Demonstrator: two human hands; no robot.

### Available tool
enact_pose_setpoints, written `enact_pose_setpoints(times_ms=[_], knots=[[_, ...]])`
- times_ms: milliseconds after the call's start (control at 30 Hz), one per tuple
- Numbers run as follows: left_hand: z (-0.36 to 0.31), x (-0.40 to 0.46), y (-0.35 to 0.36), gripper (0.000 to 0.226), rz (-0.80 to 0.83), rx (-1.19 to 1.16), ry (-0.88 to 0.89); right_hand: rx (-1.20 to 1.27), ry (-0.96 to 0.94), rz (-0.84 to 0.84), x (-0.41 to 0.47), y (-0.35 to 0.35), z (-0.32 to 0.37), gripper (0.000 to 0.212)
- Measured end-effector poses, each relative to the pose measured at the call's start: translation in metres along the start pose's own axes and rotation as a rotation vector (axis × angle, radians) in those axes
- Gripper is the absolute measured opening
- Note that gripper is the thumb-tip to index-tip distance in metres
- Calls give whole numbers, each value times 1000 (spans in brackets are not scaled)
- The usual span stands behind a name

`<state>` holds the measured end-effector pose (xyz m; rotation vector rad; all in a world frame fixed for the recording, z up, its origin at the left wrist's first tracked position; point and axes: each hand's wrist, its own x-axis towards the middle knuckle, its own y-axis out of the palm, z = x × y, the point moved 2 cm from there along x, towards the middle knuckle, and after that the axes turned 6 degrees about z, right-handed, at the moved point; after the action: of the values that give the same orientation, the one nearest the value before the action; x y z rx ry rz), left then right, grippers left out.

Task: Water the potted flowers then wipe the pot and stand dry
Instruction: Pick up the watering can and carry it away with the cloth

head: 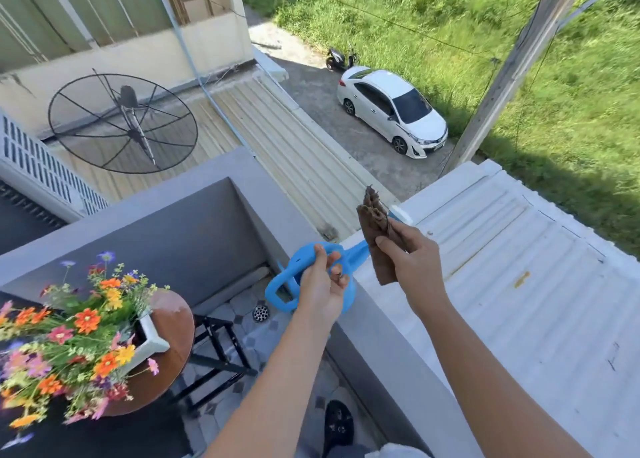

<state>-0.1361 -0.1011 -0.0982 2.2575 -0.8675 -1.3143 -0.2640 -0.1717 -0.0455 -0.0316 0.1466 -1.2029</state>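
Observation:
My left hand (323, 284) grips the top of a blue watering can (294, 277), held above the grey balcony wall (367, 312) with its spout (358, 251) pointing out past the wall. My right hand (412, 260) pinches a brown cloth (375, 235), raised upright over the spout. At lower left, colourful flowers (72, 333) fill a white pot (152, 336). The pot rests on a round brown stand top (173, 319) with black legs (221, 353).
A white corrugated roof (519, 284) lies just beyond the wall on the right. A floor drain (260, 313) sits in the tiled balcony corner. A black slipper (337, 426) is on the floor. A satellite dish (123, 123) and a white car (393, 111) lie farther off.

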Motion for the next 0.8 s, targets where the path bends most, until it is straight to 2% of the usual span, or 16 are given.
enact_pose_setpoints(times_ms=[200, 367, 467, 633, 800], knots=[[-77, -23, -41, 23, 41, 326, 113, 18, 38, 181, -4, 49, -10, 33], [-121, -13, -93, 28, -81, 485, 226, 98, 95, 344, -14, 106, -9, 30], [-131, 9, -134, 34, -154, 623, 194, 112, 162, 397, -17, 145, -21, 31], [-126, 62, -202, 39, -229, 833, 97, -138, 162, 401, -14, 207, -90, 34], [-80, 153, -290, 47, -331, 995, 79, -276, 323, 391, -7, 260, -213, 33]])
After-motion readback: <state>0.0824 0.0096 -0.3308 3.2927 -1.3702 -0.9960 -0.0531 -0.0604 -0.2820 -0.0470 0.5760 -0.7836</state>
